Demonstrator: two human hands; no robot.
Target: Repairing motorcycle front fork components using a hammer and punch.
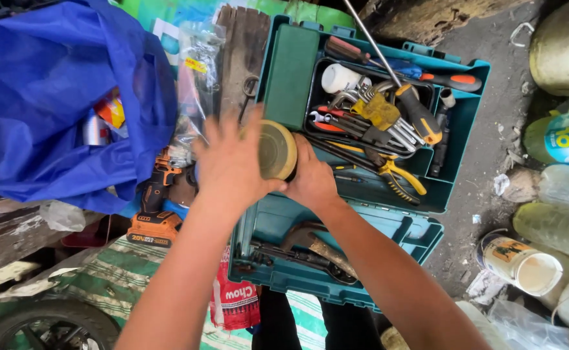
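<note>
The round tin [277,150] between the hands has a dull, yellowish metal face; the teal toolbox [456,139] is matt moulded plastic, scuffed; the bundled hex keys [388,116] inside look like bright bare metal; the big blue bag [45,84] is thin, slightly glossy woven plastic; the grey plank [242,55] is rough, weathered wood.

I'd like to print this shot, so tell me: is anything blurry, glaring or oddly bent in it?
Head view: the left hand is smeared by motion blur, while the right hand behind the round tin and the tools in the teal toolbox look sharper; daylight is soft, with no hard shadows; the pale bottles at the right edge look washed out; the wide lens bows the edges.
</note>
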